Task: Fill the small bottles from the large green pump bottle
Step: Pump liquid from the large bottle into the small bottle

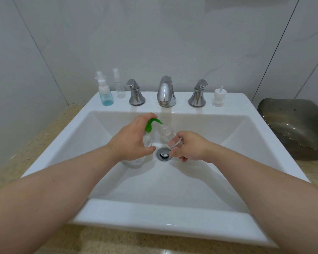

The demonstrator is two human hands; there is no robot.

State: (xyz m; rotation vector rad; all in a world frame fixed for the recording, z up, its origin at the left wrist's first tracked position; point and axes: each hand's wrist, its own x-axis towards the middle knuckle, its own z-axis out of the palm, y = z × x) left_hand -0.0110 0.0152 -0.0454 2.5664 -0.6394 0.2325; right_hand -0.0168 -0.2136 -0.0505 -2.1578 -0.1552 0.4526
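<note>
Head view over a white sink (154,215): a person works with both hands low in the middle of the basin, above the drain (164,154). The left hand (132,138) grips the pump bottle (151,123), fingers curled round its clear body, with the green pump head sticking out above them and its nozzle pointing right. The right hand (189,146) pinches a small clear bottle (166,132), tilted so its mouth sits just beside the nozzle; whether the two touch cannot be told.

Both hands sit well apart from the basin's sloping side walls, and the front half of the basin lies open beneath the forearms. The tap (166,91) stands on the back ledge behind the hands, between two chrome handles (135,93).

At the ledge's left end a small bottle with blue liquid (105,94) stands near a clear spray bottle (120,85). A white pump cap (218,97) stands at the right end. On the speckled counter (44,136) a dark shell-shaped dish (297,129) sits just beside the sink's right edge.
</note>
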